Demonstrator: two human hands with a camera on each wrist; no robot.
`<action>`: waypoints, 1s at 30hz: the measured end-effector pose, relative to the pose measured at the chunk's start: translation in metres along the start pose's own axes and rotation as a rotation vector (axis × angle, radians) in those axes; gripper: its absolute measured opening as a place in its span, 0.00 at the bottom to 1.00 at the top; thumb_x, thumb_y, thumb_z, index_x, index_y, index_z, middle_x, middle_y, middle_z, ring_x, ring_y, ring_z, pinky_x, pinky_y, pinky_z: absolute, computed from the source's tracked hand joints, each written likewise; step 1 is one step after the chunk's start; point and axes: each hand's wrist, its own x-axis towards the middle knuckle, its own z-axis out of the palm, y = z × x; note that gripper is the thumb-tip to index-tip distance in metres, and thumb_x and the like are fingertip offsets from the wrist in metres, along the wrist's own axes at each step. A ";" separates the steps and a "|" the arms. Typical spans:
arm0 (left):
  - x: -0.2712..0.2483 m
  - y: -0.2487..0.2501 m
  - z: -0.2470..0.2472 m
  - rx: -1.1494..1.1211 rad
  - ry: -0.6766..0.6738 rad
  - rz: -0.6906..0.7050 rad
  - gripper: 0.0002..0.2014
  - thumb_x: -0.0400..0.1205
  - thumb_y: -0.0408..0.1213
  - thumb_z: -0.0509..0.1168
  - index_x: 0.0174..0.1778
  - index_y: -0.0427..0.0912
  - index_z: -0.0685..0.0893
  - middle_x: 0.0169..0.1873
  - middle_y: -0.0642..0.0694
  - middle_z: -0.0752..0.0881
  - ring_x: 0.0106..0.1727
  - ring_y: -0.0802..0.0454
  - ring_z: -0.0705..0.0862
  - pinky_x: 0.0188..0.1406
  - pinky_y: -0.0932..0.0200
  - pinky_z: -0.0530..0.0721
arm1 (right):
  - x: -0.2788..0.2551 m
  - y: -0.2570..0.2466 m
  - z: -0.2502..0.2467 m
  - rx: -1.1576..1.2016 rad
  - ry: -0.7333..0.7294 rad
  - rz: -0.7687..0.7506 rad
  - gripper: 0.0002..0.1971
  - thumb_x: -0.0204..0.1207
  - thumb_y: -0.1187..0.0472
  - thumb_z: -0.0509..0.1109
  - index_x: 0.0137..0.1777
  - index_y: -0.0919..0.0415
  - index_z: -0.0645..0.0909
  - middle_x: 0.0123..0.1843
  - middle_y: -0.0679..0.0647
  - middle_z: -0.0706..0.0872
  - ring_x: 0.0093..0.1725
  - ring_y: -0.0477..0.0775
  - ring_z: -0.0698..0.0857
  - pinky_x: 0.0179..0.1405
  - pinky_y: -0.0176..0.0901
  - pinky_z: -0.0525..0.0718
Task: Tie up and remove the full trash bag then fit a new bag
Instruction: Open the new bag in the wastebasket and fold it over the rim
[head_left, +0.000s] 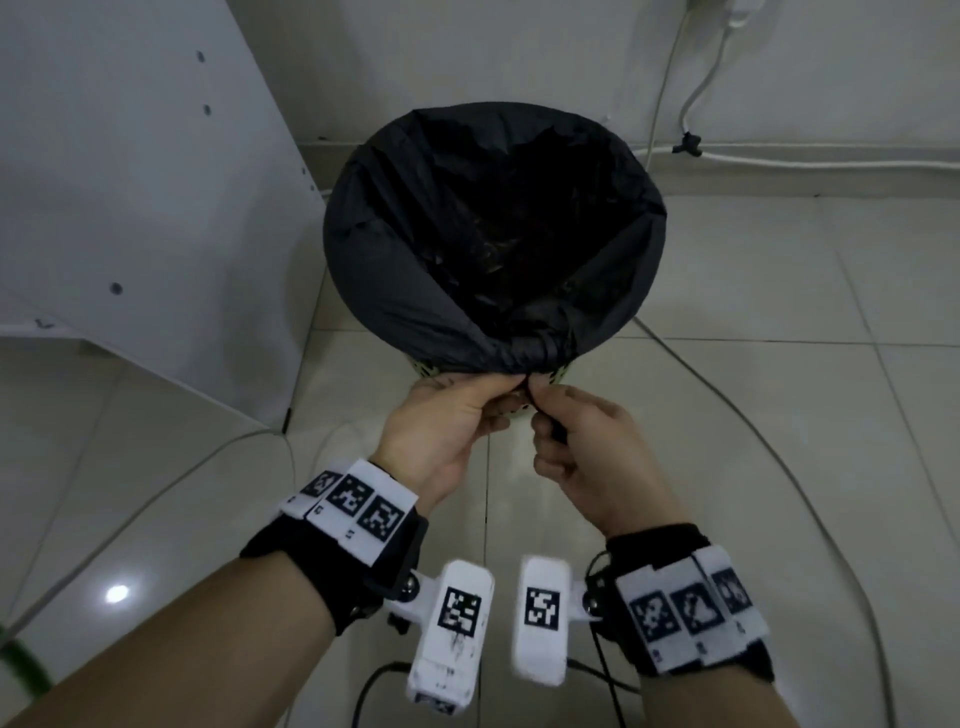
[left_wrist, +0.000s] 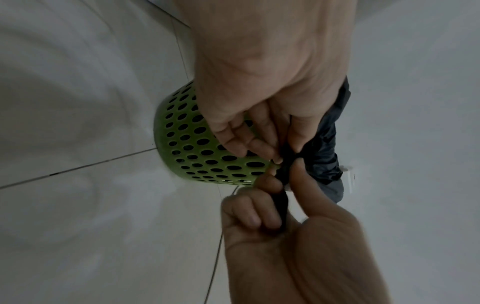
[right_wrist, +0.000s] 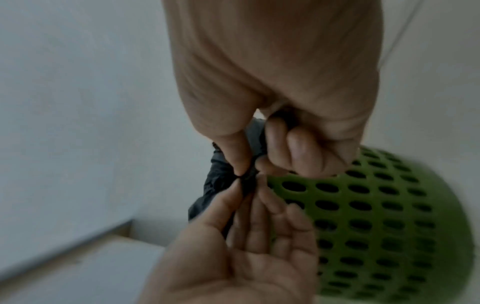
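Though head hides it — wrists show green bin (left_wrist: 187, 139).

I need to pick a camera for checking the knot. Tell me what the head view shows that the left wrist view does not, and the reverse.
Only the head view shows the open mouth of the black trash bag stretched over the rim, the white cables on the wall and the wrist cameras.

Only the left wrist view shows the green perforated bin wall down to its base on the floor.

Both show the left hand and right hand pinching the gathered bag edge at the near rim.
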 end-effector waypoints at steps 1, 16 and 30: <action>0.001 0.001 0.001 -0.015 0.019 0.008 0.03 0.78 0.30 0.73 0.46 0.39 0.91 0.37 0.44 0.92 0.37 0.53 0.88 0.43 0.56 0.84 | -0.005 0.003 -0.001 -0.091 0.093 -0.156 0.08 0.81 0.63 0.73 0.45 0.63 0.76 0.32 0.55 0.77 0.25 0.49 0.71 0.23 0.39 0.70; -0.003 0.000 0.001 -0.092 0.036 -0.036 0.06 0.78 0.27 0.71 0.48 0.30 0.90 0.36 0.37 0.90 0.37 0.47 0.88 0.40 0.55 0.89 | -0.001 0.043 0.005 -0.877 0.345 -1.085 0.11 0.73 0.65 0.78 0.55 0.63 0.92 0.47 0.55 0.90 0.42 0.54 0.87 0.40 0.44 0.87; -0.007 -0.012 0.007 -0.167 -0.002 -0.034 0.14 0.81 0.32 0.70 0.61 0.31 0.87 0.54 0.34 0.90 0.54 0.42 0.87 0.62 0.43 0.86 | 0.007 -0.014 0.008 -0.191 0.097 -0.164 0.14 0.83 0.72 0.65 0.34 0.63 0.80 0.22 0.49 0.77 0.19 0.45 0.70 0.20 0.41 0.66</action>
